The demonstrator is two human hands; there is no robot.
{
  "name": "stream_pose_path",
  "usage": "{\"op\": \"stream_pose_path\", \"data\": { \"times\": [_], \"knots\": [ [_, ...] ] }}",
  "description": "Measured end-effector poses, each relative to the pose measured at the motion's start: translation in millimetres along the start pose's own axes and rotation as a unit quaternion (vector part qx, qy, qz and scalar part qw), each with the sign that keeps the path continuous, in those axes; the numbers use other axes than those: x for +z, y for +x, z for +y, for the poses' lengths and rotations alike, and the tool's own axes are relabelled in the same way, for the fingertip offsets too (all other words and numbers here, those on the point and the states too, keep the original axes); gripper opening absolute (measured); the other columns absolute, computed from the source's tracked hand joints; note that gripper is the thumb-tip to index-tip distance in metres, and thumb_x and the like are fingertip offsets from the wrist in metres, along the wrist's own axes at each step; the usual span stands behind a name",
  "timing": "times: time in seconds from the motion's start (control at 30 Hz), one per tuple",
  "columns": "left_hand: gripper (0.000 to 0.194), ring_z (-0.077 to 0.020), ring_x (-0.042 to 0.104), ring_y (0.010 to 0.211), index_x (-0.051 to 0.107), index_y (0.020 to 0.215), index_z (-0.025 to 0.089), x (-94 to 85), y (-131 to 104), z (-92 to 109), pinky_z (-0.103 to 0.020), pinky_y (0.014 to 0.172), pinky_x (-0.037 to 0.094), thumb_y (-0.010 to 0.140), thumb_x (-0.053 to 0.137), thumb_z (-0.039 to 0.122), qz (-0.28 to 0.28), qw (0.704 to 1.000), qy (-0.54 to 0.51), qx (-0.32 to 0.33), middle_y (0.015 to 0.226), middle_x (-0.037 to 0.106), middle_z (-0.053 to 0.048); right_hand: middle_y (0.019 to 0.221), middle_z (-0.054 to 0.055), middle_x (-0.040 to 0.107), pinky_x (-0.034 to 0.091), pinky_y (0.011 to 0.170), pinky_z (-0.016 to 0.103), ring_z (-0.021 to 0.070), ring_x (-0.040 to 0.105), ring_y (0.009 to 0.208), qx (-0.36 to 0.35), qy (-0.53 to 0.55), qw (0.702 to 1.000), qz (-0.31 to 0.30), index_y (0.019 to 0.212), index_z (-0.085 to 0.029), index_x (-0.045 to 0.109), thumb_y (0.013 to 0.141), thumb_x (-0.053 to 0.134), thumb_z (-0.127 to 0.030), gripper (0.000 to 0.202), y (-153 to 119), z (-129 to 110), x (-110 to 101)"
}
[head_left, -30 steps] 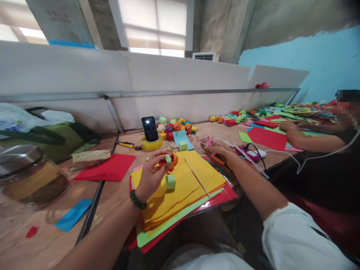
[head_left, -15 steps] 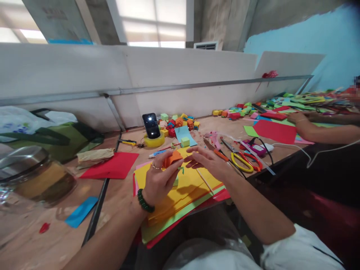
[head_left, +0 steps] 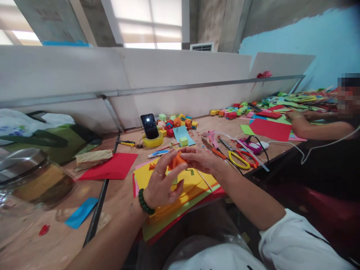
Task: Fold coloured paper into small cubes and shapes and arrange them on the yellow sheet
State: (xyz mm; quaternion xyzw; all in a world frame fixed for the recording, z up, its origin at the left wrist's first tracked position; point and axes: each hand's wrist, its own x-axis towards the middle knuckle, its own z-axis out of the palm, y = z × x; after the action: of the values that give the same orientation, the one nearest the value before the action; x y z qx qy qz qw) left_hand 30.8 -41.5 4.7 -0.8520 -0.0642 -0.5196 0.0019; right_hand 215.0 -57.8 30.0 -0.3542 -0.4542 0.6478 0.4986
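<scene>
A small orange folded paper box is between my two hands above a stack of yellow paper sheets. My left hand, with a green bead bracelet, has its index finger and thumb around the left side of the box. From the right, my right hand pinches the box with its fingertips, partly covering it. Small orange scraps and a thin green strip lie on the yellow sheets, with a slim stick to the right. A pale green paper cube sits just beyond my fingers.
Scissors with yellow handles, a knife and a pink glue gun lie to the right. Behind stand a phone on a tape roll and several paper cubes. A glass jug is left; a co-worker's arm is right.
My right hand has moved left and its fingertips now touch the orange box. My left thumb and fingers have shifted, and small orange scraps show beside them.
</scene>
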Motion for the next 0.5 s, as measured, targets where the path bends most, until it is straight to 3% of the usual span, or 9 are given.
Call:
{"op": "stream_pose_path", "data": {
  "times": [0.1,0.17,0.23,0.33,0.5],
  "knots": [
    [0.073,-0.0313,0.05,0.122,0.036,0.14,0.028,-0.5,-2.2,-6.1,-0.045,0.092,0.05,0.075,0.07,0.034,0.02,0.971,-0.134,-0.199,0.138,0.045,-0.014,0.076,-0.002,0.064,0.049,0.063,0.02,0.0082,0.061,0.068,-0.048,-0.06,0.997,0.03,0.09,-0.016,0.062,0.058,0.084,-0.033,0.042,-1.8,-3.2,2.7],
    [0.072,-0.0283,0.057,0.112,0.038,0.139,0.025,1.3,-2.9,-13.6,-0.041,0.085,0.053,0.076,0.069,0.038,-0.003,0.915,-0.24,-0.324,0.131,0.052,-0.014,0.078,-0.001,0.066,0.05,0.067,0.022,0.0091,0.062,0.07,-0.085,-0.106,0.99,0.037,0.091,-0.016,0.061,0.06,0.083,-0.033,0.041,-1.3,-0.8,6.1],
    [0.067,-0.0251,0.06,0.105,0.043,0.137,0.022,3.2,-1.8,-19.5,-0.036,0.08,0.054,0.077,0.069,0.039,-0.032,0.853,-0.33,-0.402,0.126,0.056,-0.014,0.08,0.0,0.066,0.051,0.07,0.025,0.0108,0.063,0.072,-0.117,-0.152,0.981,0.037,0.09,-0.016,0.06,0.063,0.08,-0.035,0.038,1.3,4.8,9.1],
    [0.06,-0.0229,0.061,0.102,0.053,0.127,0.021,3.8,2.9,-21.7,-0.029,0.074,0.054,0.072,0.073,0.036,-0.048,0.801,-0.396,-0.445,0.127,0.057,-0.011,0.083,0.003,0.067,0.052,0.071,0.029,0.0135,0.064,0.074,-0.162,-0.234,0.958,0.032,0.087,-0.016,0.061,0.072,0.073,-0.04,0.031,6.8,13.7,9.9],
    [0.042,-0.0177,0.064,0.082,0.065,0.102,0.019,-4.9,15.9,-18.2,-0.025,0.065,0.053,0.065,0.078,0.031,0.023,0.8,-0.377,-0.467,0.1,0.068,-0.005,0.1,0.006,0.067,0.051,0.076,0.03,0.0163,0.063,0.088,-0.243,-0.387,0.882,0.114,0.097,-0.017,0.064,0.083,0.061,-0.041,0.028,5.8,14.3,-1.3]
  ]
}}
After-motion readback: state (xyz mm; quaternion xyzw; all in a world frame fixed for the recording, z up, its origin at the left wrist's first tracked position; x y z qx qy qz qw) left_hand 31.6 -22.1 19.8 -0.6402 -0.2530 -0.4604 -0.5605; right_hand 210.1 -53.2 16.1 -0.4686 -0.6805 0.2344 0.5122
